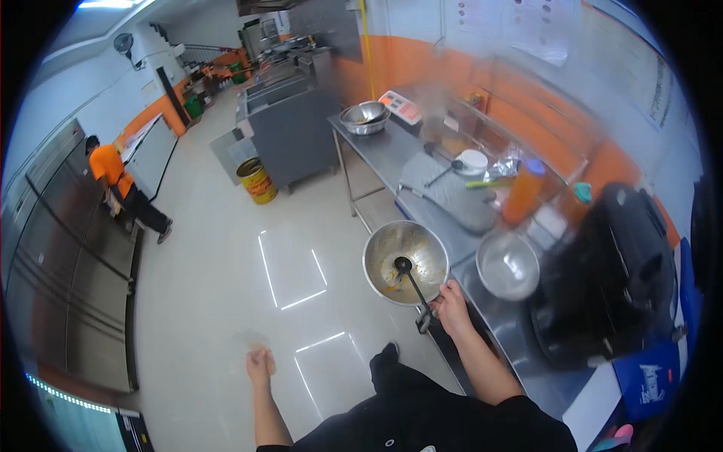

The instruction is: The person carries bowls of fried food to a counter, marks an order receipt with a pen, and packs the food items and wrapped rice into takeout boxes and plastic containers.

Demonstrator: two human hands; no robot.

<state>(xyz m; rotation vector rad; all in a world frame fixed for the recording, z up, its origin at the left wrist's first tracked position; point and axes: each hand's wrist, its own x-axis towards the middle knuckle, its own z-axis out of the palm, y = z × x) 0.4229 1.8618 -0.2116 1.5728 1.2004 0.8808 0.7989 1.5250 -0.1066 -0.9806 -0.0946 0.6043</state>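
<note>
Black ladle (416, 288) slants in the steel bowl (425, 247) at the bench's (376, 147) edge, scoop forward-left, handle running back beside the right hand (452, 307), fingers closed on the rim; the left hand (260, 366) curls, contents unclear.

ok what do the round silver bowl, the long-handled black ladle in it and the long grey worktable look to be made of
Round silver bowl: shiny metal, likely stainless steel; bright highlights show inside between smears.
Long-handled black ladle: probably plastic, evenly dark, though coated metal is possible.
Long grey worktable: seemingly satin sheet metal, going by its soft sheen.
</note>
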